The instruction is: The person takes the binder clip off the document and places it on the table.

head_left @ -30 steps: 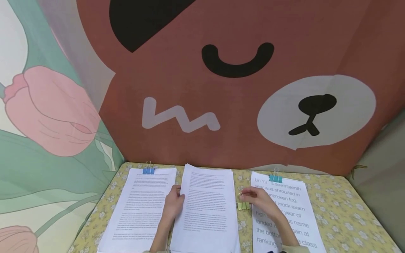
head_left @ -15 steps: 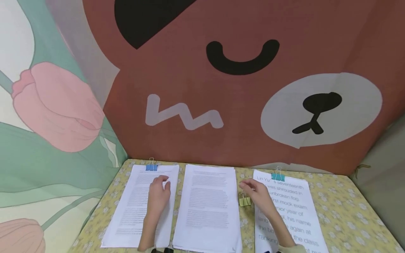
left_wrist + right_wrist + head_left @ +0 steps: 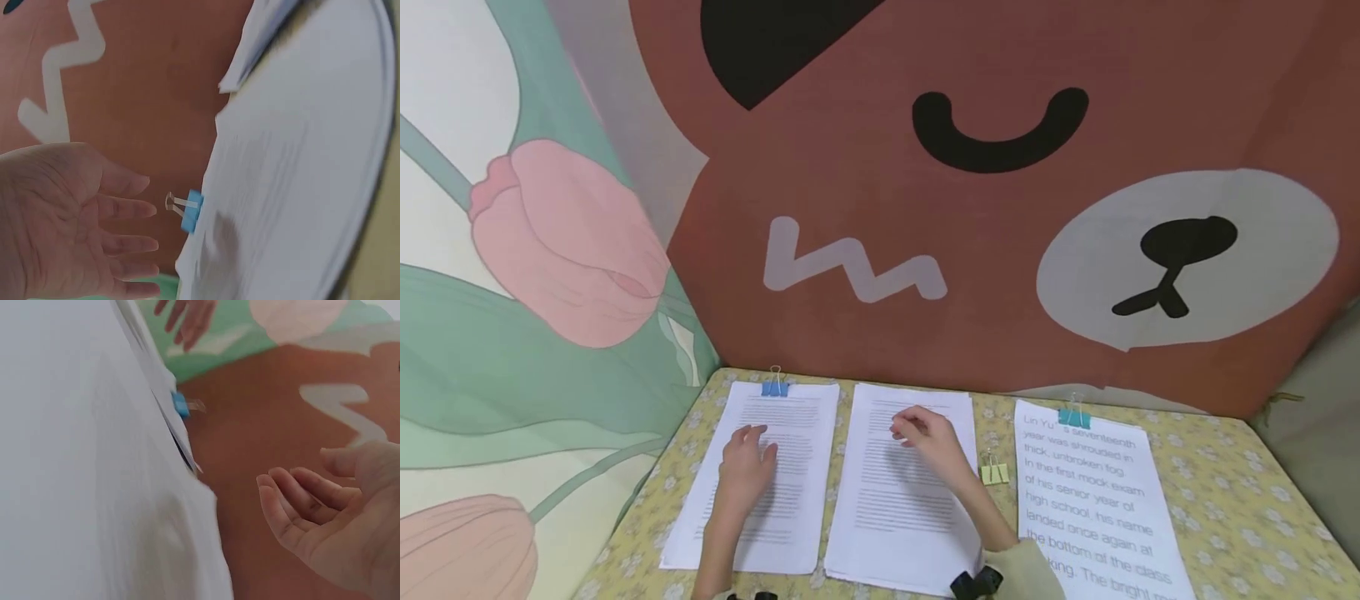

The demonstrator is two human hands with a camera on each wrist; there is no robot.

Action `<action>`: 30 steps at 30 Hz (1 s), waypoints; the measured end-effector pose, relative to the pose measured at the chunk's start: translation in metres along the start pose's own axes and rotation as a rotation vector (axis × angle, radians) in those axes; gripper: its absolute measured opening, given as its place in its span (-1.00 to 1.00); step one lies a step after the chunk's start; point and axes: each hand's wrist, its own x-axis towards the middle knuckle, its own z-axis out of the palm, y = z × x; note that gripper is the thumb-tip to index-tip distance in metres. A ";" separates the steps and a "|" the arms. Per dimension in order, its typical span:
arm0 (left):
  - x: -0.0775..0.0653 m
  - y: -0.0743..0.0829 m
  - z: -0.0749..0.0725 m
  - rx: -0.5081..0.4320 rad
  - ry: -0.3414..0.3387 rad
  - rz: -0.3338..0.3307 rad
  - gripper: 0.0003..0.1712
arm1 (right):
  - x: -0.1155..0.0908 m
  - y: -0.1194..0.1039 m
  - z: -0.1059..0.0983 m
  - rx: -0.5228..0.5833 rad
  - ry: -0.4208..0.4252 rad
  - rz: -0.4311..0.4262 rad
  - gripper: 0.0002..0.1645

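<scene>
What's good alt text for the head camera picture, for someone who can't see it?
A person's left hand hovers over the left paper stack with its blue clip, the right hand over the middle stack. Right of it are a yellow binder clip, then a large-print stack with a teal clip, all on a flowered table before a bear backdrop.

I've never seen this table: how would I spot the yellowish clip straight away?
Below the big bear picture spreads a flowery yellow tablecloth. Look between the middle paper stack and the large-print stack; the clip sits there. Unlike the blue clip and teal clip, each clamped to paper, it is yellow-green and holds no paper.
</scene>
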 end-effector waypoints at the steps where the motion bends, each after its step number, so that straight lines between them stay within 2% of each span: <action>1: 0.000 -0.004 -0.002 0.010 -0.005 -0.007 -0.49 | 0.001 0.000 0.007 0.015 -0.013 -0.001 -0.77; 5: 0.002 -0.017 -0.010 0.018 -0.006 -0.030 -0.45 | 0.003 -0.001 0.035 0.051 -0.052 0.013 -0.76; 9: 0.002 -0.028 -0.016 0.014 -0.032 -0.052 -0.40 | 0.003 -0.002 0.056 0.049 -0.046 0.061 -0.75; 18: 0.004 -0.043 -0.014 -0.021 -0.094 -0.119 -0.32 | 0.001 0.002 0.077 -0.054 -0.096 0.142 -0.54; 20: 0.004 -0.046 -0.013 -0.042 -0.087 -0.141 -0.32 | 0.001 0.002 0.078 -0.088 -0.106 0.154 -0.50; 23: 0.004 -0.050 -0.013 -0.064 -0.038 -0.161 -0.34 | 0.000 0.003 0.080 -0.117 -0.111 0.163 -0.46; 30: 0.007 -0.061 -0.016 -0.134 0.053 -0.229 -0.36 | 0.004 0.004 0.084 -0.041 -0.132 0.180 -0.48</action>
